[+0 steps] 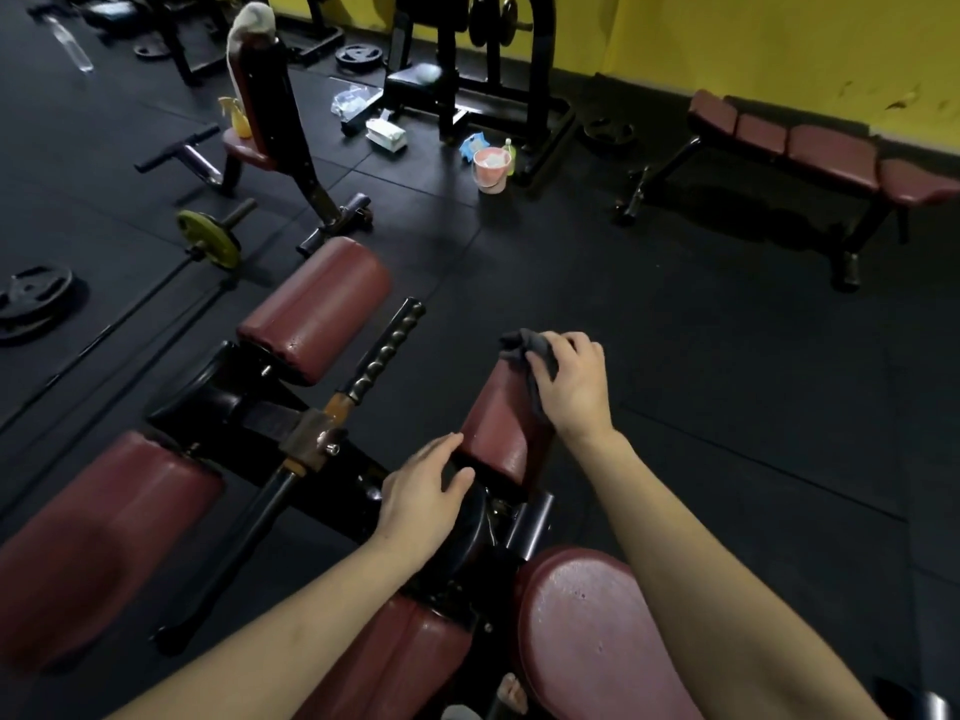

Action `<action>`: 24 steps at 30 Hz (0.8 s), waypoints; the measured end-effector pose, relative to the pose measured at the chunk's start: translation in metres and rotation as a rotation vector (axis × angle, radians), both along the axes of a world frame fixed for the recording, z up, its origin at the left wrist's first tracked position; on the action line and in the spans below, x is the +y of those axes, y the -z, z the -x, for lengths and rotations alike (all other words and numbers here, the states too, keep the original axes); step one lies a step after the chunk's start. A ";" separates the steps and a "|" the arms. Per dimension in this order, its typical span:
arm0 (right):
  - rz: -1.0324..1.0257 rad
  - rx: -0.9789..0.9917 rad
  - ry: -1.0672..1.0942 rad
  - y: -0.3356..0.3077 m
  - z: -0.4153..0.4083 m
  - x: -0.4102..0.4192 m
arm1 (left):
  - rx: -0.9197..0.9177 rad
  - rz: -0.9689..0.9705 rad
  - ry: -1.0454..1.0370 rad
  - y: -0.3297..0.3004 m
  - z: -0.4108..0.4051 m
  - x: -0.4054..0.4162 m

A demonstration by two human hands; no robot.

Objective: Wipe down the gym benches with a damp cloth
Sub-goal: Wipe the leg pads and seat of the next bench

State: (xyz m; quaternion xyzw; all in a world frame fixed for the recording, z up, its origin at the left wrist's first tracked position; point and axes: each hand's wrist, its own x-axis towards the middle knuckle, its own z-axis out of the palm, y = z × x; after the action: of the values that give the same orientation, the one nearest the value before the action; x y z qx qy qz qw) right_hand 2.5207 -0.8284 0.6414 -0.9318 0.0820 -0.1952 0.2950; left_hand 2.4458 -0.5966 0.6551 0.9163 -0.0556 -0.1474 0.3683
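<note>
Cloth (527, 350): dark, bunched under right hand (574, 387), fingers curled, on red pad (498, 428). Left hand (423, 491) flat, fingers spread, at pad's near end.

Legible text: none that I can read. The white packet (386, 133) on the floor shows printing, too small and blurred to decipher.
</note>
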 end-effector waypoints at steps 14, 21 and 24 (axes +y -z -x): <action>-0.145 -0.054 0.113 0.009 0.017 -0.005 | 0.016 -0.123 -0.058 -0.011 -0.003 -0.035; -0.189 -0.120 0.058 0.025 0.085 0.038 | 0.168 -0.070 -0.158 -0.001 -0.022 -0.035; -0.151 -0.127 -0.078 0.032 0.112 0.047 | 0.304 0.230 -0.191 0.019 -0.034 -0.021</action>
State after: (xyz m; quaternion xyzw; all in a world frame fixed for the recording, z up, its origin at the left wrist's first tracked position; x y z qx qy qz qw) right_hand 2.4086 -0.7809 0.6099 -0.8951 0.0410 -0.2354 0.3764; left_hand 2.4799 -0.6172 0.6358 0.8365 0.0710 -0.2409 0.4870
